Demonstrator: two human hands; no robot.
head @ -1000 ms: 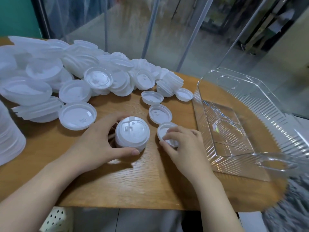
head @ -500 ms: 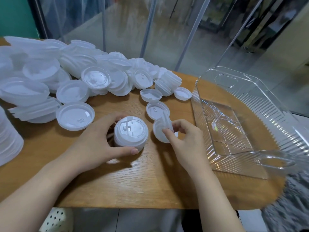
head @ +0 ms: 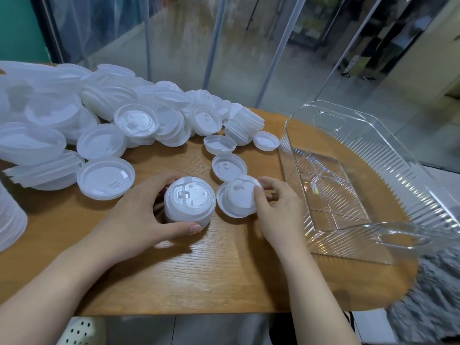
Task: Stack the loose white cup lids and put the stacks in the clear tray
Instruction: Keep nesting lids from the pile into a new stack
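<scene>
My left hand (head: 134, 215) grips a short stack of white lids (head: 189, 202) standing on the wooden table (head: 224, 270), thumb in front and fingers behind. Just right of it, my right hand (head: 278, 210) pinches a single white lid (head: 239, 197) by its right edge; the lid is tilted with its top side toward me. The clear ribbed tray (head: 423, 195) stands to the right with nothing inside. A big heap of loose white lids (head: 99, 115) covers the table's back left.
Two upturned lids (head: 229, 165) (head: 220, 144) lie just behind my right hand, another (head: 266, 141) near the tray's corner. A large lid (head: 105, 177) lies left of the stack. A tall lid stack (head: 10, 220) stands at the left edge. Glass panels rise behind the table.
My right hand lifted the lid from flat on the table, turned it over and tilted it up beside the stack. My left hand kept holding the stack in place.
</scene>
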